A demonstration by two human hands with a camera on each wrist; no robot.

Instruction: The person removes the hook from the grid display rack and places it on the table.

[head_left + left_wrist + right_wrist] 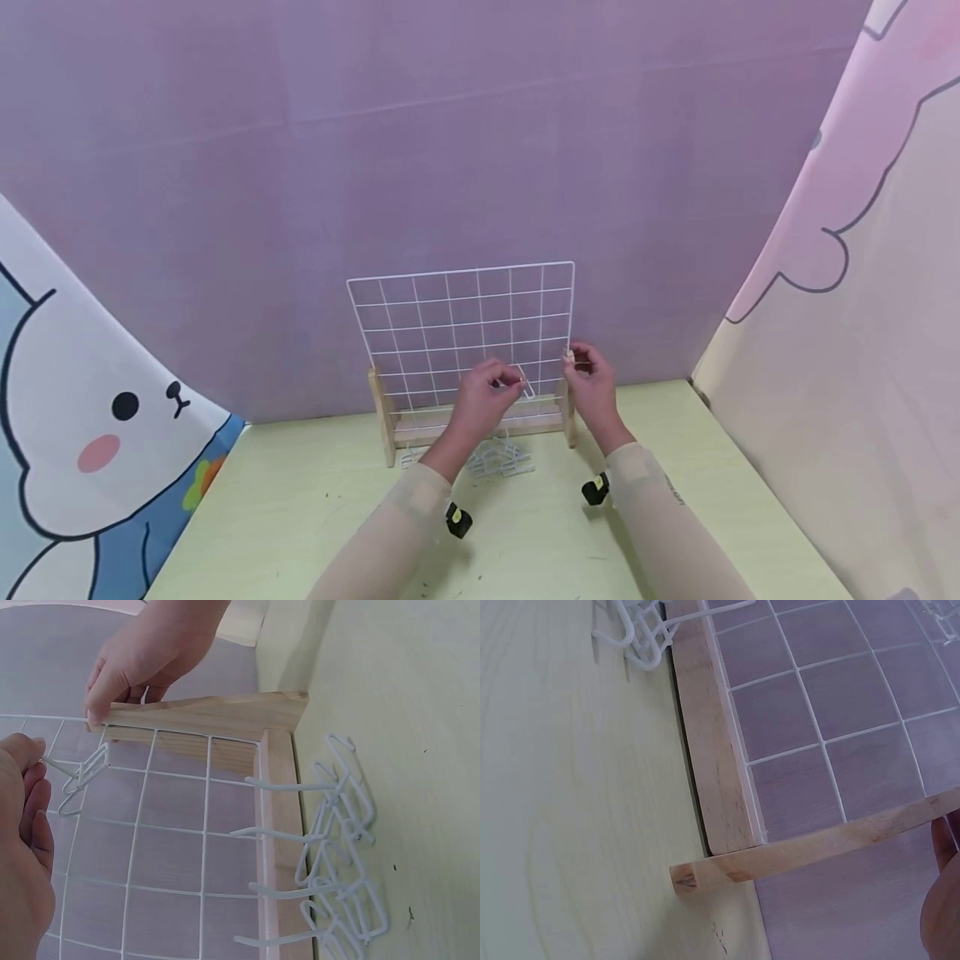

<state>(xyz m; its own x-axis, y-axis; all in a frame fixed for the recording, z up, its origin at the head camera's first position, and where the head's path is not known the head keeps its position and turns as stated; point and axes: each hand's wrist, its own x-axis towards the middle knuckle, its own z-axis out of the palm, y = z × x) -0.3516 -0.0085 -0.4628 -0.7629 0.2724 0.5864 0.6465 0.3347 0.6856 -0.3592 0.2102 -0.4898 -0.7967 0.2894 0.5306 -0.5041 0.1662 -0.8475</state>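
Observation:
A white wire grid panel (462, 346) stands upright in a wooden base with a post at each side. My left hand (480, 402) pinches the stem of a small white wire hook (91, 769) between thumb and fingertips, holding it at the front of the grid's lower right part. Whether the hook touches the wires I cannot tell. At the right side, my right hand (594, 390) grips the upper end of the right wooden post (202, 714) beside the grid's edge. In the right wrist view only part of that hand shows, at the post's end.
Several white wire hooks (498, 458) lie in a tangled pile on the pale table (300, 517) in front of the base. Another hook or so (408, 457) lies near the left post (382, 417). A purple cloth backdrop (465, 150) hangs close behind the grid.

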